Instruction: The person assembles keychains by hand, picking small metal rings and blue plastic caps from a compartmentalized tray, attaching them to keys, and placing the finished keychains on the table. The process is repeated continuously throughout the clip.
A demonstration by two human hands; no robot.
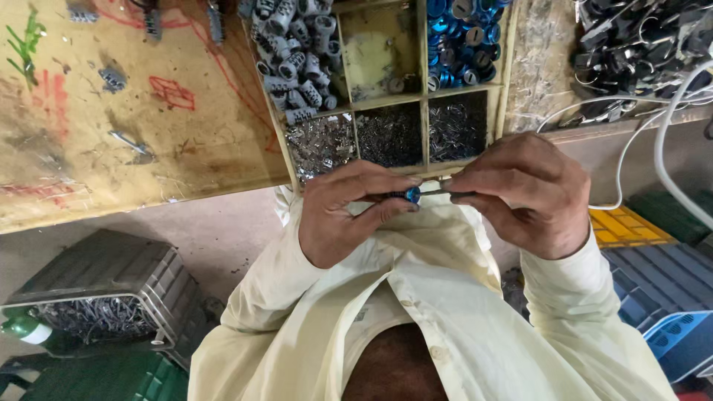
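Left hand (349,212) pinches a small blue part (412,194) while right hand (523,194) grips a thin tool (438,192)

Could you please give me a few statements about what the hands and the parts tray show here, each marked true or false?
1. The left hand pinches a small blue part at its fingertips. True.
2. The right hand rests flat on the workbench. False: it is raised in front of the chest, holding a thin metal piece against the blue part.
3. The divided wooden tray holds blue parts in its top right compartment. True.
4. All compartments of the tray hold blue parts. False: others hold grey cylindrical parts and small metal bits.
5. White cables run at the right. True.
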